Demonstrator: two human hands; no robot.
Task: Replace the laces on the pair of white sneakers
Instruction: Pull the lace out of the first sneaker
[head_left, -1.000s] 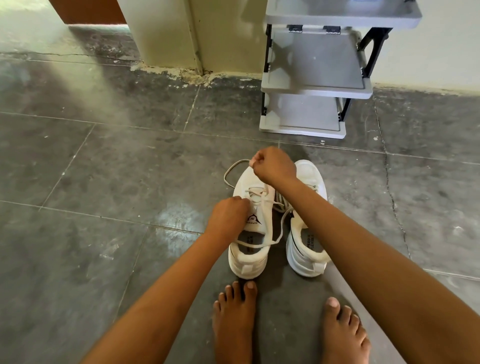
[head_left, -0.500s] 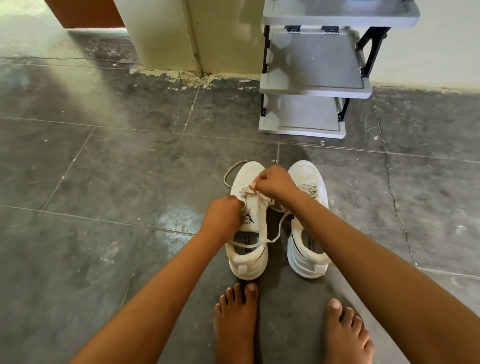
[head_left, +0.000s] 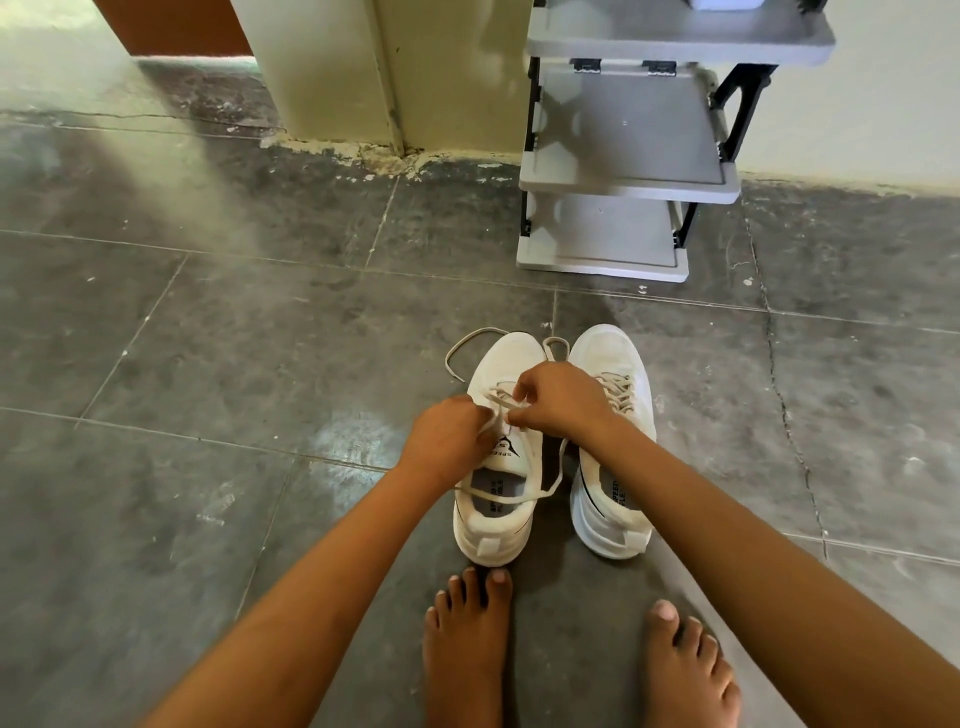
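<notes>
Two white sneakers stand side by side on the dark floor, toes pointing away from me. The left sneaker (head_left: 501, 499) has a loosened cream lace (head_left: 511, 496) draped across its opening, with one end curling on the floor at its toe. My left hand (head_left: 447, 434) grips the sneaker's side by the tongue. My right hand (head_left: 558, 397) pinches the lace over the upper eyelets. The right sneaker (head_left: 613, 467) keeps its lace threaded and is partly hidden by my right forearm.
A grey plastic shoe rack (head_left: 628, 171) with black side frames stands against the wall behind the sneakers. My bare feet (head_left: 467, 644) are just in front of the heels. A yellowish wall corner (head_left: 332, 73) rises at the back.
My right hand has come down from above the toe to the middle of the left sneaker's lacing. My left hand stays at the sneaker's side.
</notes>
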